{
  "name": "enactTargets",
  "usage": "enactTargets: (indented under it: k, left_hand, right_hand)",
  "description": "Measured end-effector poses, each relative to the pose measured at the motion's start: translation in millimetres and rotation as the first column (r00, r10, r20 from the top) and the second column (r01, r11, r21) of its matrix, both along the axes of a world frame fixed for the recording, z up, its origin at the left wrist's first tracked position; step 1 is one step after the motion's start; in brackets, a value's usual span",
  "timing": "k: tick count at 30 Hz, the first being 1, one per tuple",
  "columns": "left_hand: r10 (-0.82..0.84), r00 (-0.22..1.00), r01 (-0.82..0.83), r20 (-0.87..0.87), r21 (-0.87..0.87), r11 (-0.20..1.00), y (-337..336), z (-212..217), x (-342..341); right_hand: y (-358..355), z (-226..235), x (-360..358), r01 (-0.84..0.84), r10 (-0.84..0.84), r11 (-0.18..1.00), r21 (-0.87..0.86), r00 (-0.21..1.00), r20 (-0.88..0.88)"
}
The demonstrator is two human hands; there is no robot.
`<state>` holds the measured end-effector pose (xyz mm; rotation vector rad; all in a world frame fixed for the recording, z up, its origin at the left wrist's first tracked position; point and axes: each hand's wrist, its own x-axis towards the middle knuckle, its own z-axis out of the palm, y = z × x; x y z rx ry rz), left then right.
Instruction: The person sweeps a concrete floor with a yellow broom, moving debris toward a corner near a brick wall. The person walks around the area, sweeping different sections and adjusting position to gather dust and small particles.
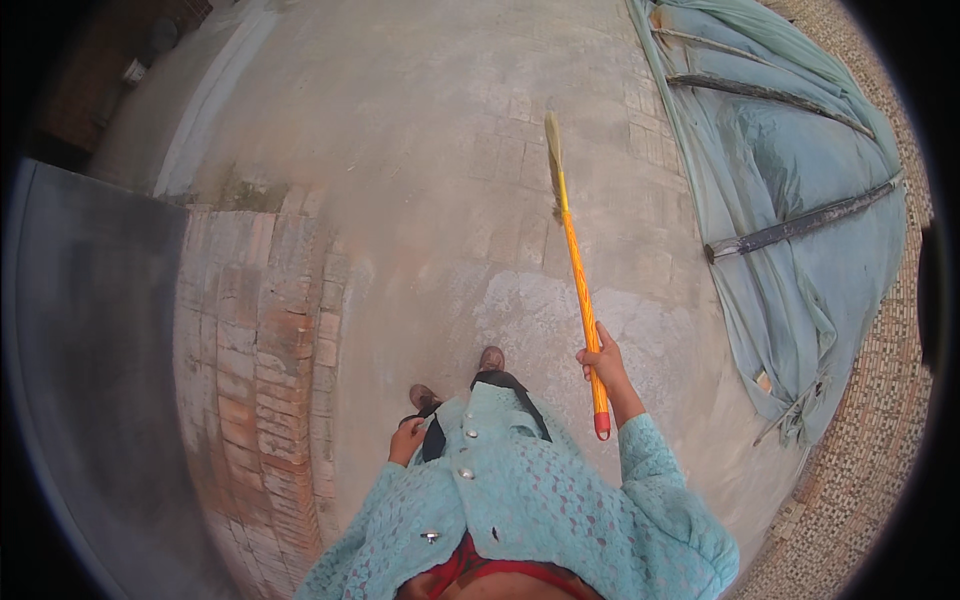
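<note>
A broom (577,260) with a long orange handle, a yellow neck and a red end cap points away from me. Its narrow straw-coloured bristles (553,138) are at the far end, over the paved ground. My right hand (606,362) is closed around the handle a little above the red cap. My left hand (406,440) hangs by my left side, next to the dark cloth below my turquoise knitted cardigan (560,480). Its fingers look curled; whatever may be in them is hidden.
Both my shoes (491,359) stand on worn cement ground. Weathered brick paving (250,350) lies to the left, beside a dark grey panel (90,380). On the right, a blue-green tarp (760,190) is held down by wooden poles (810,217) against a tiled wall (860,440).
</note>
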<state>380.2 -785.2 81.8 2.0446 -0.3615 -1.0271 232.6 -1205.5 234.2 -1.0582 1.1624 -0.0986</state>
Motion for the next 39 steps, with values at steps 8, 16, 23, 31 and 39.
enactTargets:
  k: [8,16,23,31,39]
  left_hand:
    - [-0.014,1.000,0.013,-0.019,-0.049,0.999,-30,9,21]
    - [0.288,0.944,-0.312,0.162,0.147,0.939,-25,57,41]
    - [0.417,0.908,-0.417,0.039,0.153,0.896,-9,-1,66]
    - [0.392,0.913,-0.360,-0.115,0.228,0.905,-70,-47,145]
    - [0.153,0.987,-0.158,0.040,0.305,0.939,-129,-54,250]
  right_hand:
    - [-65,-62,-48,0.351,-0.326,0.910,0.222,0.934,-0.144]
    - [-84,-84,39,0.159,-0.137,0.931,0.328,0.987,-0.088]
    - [-80,-67,167,0.046,-0.088,0.910,0.412,0.993,0.083]
    - [-130,17,163,0.072,-0.298,0.785,0.615,0.914,0.274]
    - [-165,24,123,0.385,-0.420,0.881,0.274,0.904,0.080]
